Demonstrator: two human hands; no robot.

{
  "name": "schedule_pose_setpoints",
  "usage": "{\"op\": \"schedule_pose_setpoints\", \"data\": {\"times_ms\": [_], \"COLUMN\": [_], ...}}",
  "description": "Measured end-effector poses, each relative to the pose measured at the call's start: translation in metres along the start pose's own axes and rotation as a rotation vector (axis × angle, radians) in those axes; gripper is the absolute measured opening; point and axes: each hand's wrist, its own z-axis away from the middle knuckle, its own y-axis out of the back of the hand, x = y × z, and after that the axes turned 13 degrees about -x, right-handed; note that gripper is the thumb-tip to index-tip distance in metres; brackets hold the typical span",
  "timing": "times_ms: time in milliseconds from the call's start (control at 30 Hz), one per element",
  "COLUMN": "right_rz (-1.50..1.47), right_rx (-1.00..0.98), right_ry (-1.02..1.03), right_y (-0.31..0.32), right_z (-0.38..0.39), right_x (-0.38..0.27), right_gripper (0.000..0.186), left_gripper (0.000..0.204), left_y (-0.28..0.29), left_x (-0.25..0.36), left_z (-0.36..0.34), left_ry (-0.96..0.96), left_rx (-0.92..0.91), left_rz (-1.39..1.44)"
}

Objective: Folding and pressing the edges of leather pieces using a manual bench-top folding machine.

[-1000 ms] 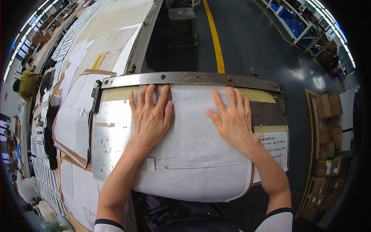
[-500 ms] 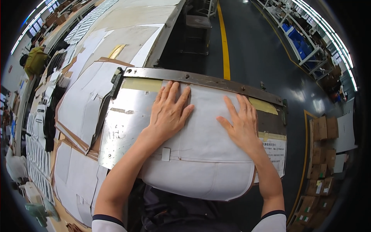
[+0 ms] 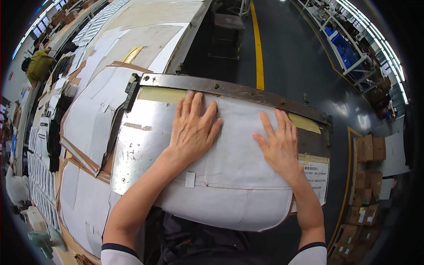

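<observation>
A white, leather-like panel with stitched seams and a brown edge lies over a machine's metal bed. Its far edge reaches a long steel bar, and its rounded near end hangs toward my lap. My left hand rests flat on the panel's left part, fingers spread, tips close to the bar. On the right part lies my right hand, also flat with thumb apart, fingertips near the bar. A small pale tag sits on the panel by the cross seam. Neither hand grips anything.
Stacked white panels with brown edges cover the table on my left. Yellow tape and a printed sheet are on the machine bed. Cardboard boxes stand at right, beyond a yellow floor line. A person is at far left.
Little differs. The view has shifted slightly, and my left fingers sit a touch farther left along the bar. Both hands stay flat on the panel.
</observation>
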Motion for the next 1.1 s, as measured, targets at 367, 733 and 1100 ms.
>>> {"op": "schedule_pose_setpoints", "data": {"times_ms": [367, 733, 1100], "right_rz": [0.005, -0.087, -0.086], "right_rx": [0.009, -0.009, -0.040], "right_ry": [0.005, 0.011, 0.031], "right_y": [0.004, 0.001, 0.008], "right_z": [0.000, -0.002, -0.002], "right_x": [-0.001, -0.002, -0.001], "right_gripper": [0.060, 0.056, 0.063], "left_gripper": [0.042, 0.042, 0.042], "left_y": [-0.001, -0.003, 0.000], "left_x": [-0.001, -0.001, 0.002], "left_z": [-0.003, -0.002, -0.005], "left_ry": [-0.010, -0.041, -0.076], "left_rx": [-0.003, 0.039, 0.049], "left_rz": [0.002, -0.006, -0.028]}}
